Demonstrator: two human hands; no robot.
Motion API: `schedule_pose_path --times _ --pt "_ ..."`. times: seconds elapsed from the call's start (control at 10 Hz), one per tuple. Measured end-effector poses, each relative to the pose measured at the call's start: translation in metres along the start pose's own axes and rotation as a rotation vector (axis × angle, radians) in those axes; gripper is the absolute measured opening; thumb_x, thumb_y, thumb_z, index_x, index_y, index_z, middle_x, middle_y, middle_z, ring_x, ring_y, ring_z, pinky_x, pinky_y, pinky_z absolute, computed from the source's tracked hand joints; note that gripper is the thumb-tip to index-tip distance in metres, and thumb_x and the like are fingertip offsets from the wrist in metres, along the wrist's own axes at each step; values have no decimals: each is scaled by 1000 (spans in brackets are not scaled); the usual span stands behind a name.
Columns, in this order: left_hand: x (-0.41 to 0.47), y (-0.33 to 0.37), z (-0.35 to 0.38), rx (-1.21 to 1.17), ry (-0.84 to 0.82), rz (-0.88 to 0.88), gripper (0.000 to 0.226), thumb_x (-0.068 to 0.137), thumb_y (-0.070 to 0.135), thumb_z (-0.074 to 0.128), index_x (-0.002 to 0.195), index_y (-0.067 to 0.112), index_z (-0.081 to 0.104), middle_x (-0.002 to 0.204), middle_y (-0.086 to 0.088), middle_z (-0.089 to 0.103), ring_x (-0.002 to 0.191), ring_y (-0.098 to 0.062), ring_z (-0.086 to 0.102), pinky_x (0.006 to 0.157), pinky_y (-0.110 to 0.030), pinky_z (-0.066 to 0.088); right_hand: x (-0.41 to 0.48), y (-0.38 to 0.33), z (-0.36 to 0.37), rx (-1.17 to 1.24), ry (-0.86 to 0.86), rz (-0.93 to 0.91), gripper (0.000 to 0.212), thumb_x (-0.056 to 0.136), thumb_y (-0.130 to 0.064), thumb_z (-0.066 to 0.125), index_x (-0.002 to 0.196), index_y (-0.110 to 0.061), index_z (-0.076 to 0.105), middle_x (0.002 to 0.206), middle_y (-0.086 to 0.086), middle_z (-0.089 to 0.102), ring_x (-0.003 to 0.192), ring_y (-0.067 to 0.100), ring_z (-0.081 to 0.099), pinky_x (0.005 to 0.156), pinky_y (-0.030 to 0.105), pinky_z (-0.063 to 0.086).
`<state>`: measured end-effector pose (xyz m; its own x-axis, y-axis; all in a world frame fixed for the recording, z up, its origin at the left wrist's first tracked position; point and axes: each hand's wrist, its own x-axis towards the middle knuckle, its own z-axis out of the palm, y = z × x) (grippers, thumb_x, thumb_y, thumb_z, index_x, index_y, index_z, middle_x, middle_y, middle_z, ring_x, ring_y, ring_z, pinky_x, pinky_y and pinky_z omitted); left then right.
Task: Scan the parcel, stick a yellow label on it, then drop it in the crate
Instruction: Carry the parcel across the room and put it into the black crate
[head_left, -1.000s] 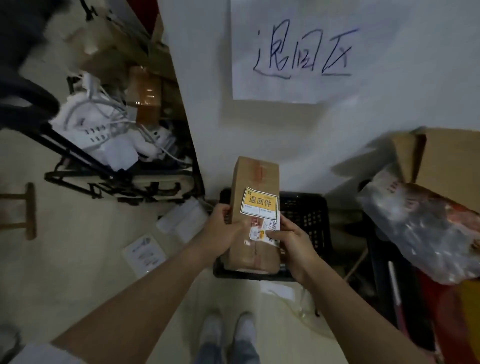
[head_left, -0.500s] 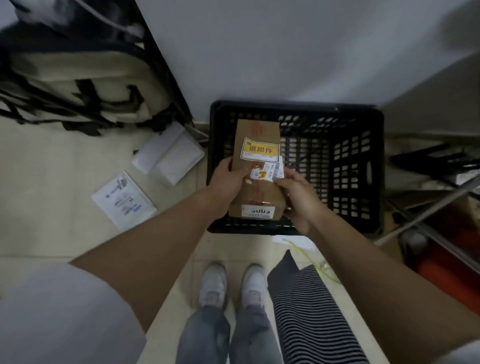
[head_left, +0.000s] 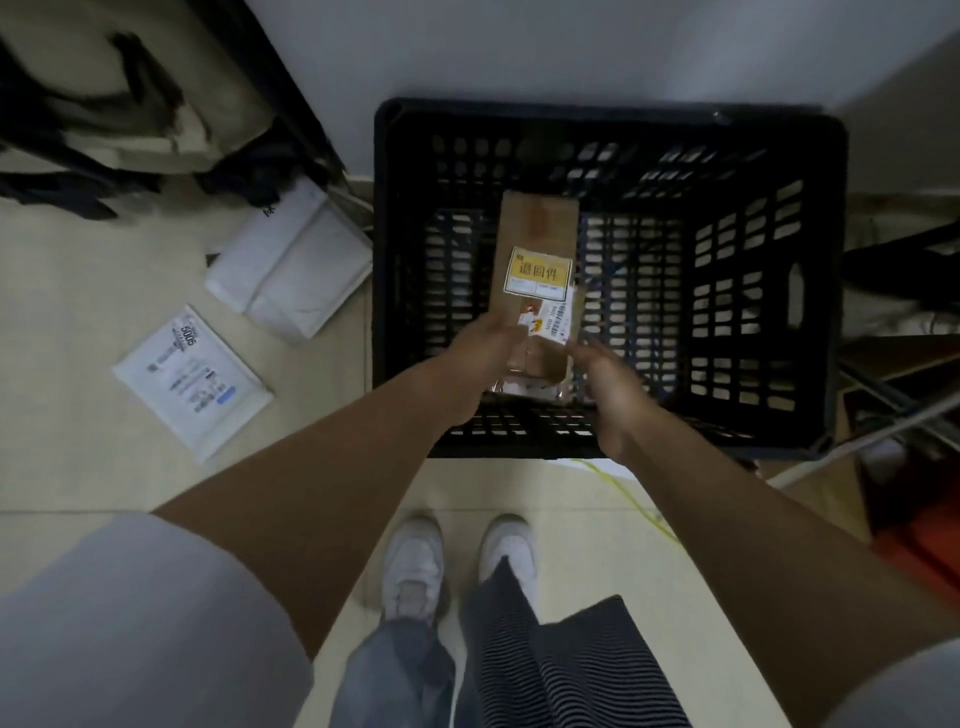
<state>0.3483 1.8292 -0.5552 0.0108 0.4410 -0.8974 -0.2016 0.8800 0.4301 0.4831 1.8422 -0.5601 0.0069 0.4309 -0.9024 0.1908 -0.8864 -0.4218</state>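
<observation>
A brown cardboard parcel (head_left: 537, 244) with a yellow label (head_left: 538, 273) and a white barcode sticker is held inside the open top of the black slatted crate (head_left: 810, 291), low between its walls. My left hand (head_left: 480, 364) grips the parcel's near left edge. My right hand (head_left: 610, 387) is at its near right edge, fingers loosened and blurred; whether it still touches the parcel is unclear. The crate holds nothing else that I can see.
White mailer bags (head_left: 291, 270) and a flat white parcel (head_left: 189, 379) lie on the floor left of the crate. A dark rack (head_left: 291, 104) stands behind them. Boxes and metal legs (head_left: 883, 426) crowd the right. My shoes (head_left: 415, 561) are just before the crate.
I have leaned over the crate and lowered the parcel from above the rim down into it. My right hand's fingers have eased off the parcel's side.
</observation>
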Motion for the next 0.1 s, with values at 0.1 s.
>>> schedule_pose_path --times 0.1 --pt "0 -1 3 -18 81 14 26 95 12 47 115 20 61 113 -1 63 97 -17 62 71 -25 45 4 5 -5 -22 -34 48 16 90 -32 56 104 -30 64 105 -9 64 108 19 55 98 33 39"
